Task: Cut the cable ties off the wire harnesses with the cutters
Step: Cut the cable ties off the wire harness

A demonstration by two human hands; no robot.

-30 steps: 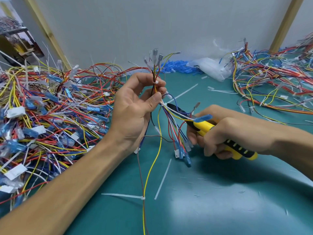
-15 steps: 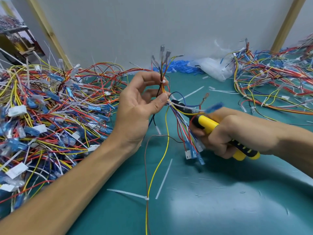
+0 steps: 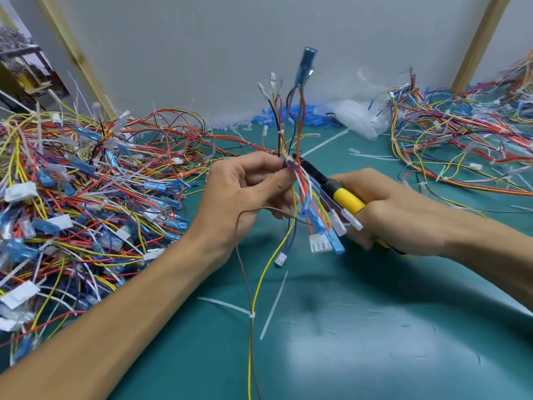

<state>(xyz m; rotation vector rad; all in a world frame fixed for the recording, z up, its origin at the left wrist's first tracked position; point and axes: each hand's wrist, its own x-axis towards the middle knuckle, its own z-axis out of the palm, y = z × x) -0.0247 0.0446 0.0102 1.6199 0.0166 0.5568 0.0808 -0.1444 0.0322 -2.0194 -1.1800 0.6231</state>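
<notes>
we're pinching the wire harness (image 3: 290,180) in our left hand (image 3: 245,194), thumb and forefinger closed tight on the bundle right where the wires fan out above and dangle below. our right hand (image 3: 395,209) is wrapped fully round the yellow handles of the cutters (image 3: 331,189), and the dark nose is poking into the bundle just beside our left fingertips (image 3: 284,166). whether the blades themselves are parted or closed, we cannot tell, as the wires are hiding the tip.

here's the worry: the nose is sitting in among red, white and blue wires, and the tie we're after isn't clearly showing at the tip. if we're squeezing without seeing it, we're likely nicking insulation or snipping a conductor instead of plastic. the tip is also crowding our own pinching fingers, so a slip is risking a nip there.

above the pinch, a small white cable tie (image 3: 279,131) is ringing the upright wires, well clear of the blades. below the pinch, the connectors (image 3: 320,243) are hanging loose in front of our right hand, and they could be snagging the handles as we're closing them. further down, another cable tie (image 3: 251,315) is binding the yellow and brown wires just above the green mat (image 3: 375,342), not yet cut, with a loose tie strip (image 3: 274,304) lying beside it. the uncut pile (image 3: 86,197) is sitting off beyond our left wrist.
</notes>
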